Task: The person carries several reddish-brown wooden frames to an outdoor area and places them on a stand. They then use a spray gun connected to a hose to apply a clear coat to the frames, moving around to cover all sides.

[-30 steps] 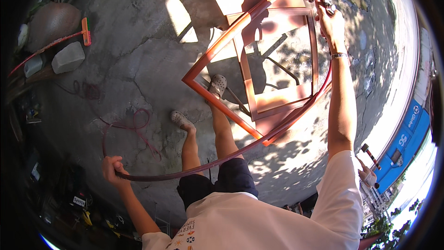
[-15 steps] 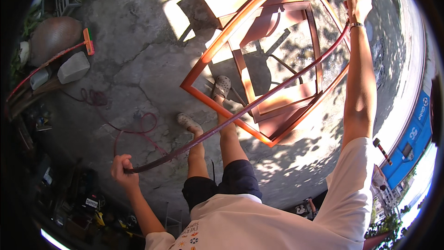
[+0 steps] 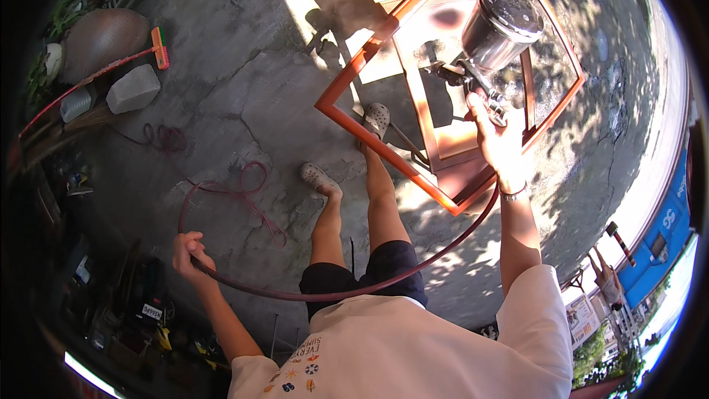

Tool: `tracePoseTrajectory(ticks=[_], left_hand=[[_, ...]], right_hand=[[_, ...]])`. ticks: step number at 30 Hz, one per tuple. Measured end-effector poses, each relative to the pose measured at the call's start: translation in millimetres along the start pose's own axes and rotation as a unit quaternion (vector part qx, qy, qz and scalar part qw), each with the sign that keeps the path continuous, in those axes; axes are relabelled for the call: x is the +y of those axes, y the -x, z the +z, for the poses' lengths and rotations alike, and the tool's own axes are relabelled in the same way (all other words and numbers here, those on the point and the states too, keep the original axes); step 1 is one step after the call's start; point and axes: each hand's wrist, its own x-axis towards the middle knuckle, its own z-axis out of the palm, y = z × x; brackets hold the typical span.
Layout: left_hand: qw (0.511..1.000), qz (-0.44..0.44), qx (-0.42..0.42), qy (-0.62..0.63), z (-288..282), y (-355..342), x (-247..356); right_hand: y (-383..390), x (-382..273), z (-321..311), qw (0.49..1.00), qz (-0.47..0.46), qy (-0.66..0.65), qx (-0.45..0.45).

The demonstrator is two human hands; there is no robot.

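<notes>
- One spray gun sits in the right hand, fingers closed round its grip, near the orange frame; its metal cup rides uppermost, presumably to feed downward.
- The left hand has fingers curled round the dark-red hose, likely to hold its slack off the frame.

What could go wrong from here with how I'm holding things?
The dark-red flexible hose, sagging between the left hand and right hand, might brush the orange-brown rectangular frame. Loose hose loops on the grey concrete ground could catch the nearby beige perforated clogs. The silver metal spray gun, seen over that frame, could bump it.
</notes>
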Motion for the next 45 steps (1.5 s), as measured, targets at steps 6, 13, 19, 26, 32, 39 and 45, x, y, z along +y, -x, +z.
tracePoseTrajectory(ticks=[6, 13, 19, 26, 32, 39, 45], left_hand=[[1.000, 0.007, -0.002, -0.004, -21.3, 18.0, -21.2], [0.999, 0.033, -0.021, -0.005, -30.1, 27.7, -38.8], [0.998, 0.042, -0.034, -0.017, -21.8, 9.4, -19.8], [0.998, 0.019, -0.053, -0.020, 4.0, -18.8, 12.0], [0.987, -0.023, -0.160, -0.001, 37.8, -48.2, 3.2], [0.948, -0.106, -0.287, -0.092, 43.8, -59.7, -67.8], [0.928, -0.053, -0.353, -0.102, 49.1, -114.9, -168.1]], right_hand=[[108.7, -3.5, 50.6, 0.977, -0.044, 0.051, -0.204], [117.0, 34.7, 49.1, 0.968, 0.052, 0.031, -0.245], [-11.6, 103.7, 7.0, 0.998, 0.012, -0.048, 0.035], [-190.1, 52.4, -70.1, 0.975, 0.086, 0.100, 0.181], [-241.9, 26.4, -107.1, 0.957, 0.009, -0.034, 0.287], [-165.8, 21.2, -99.5, 0.937, -0.039, -0.133, 0.320], [4.0, -31.5, -10.9, 0.929, 0.101, -0.171, 0.312]])
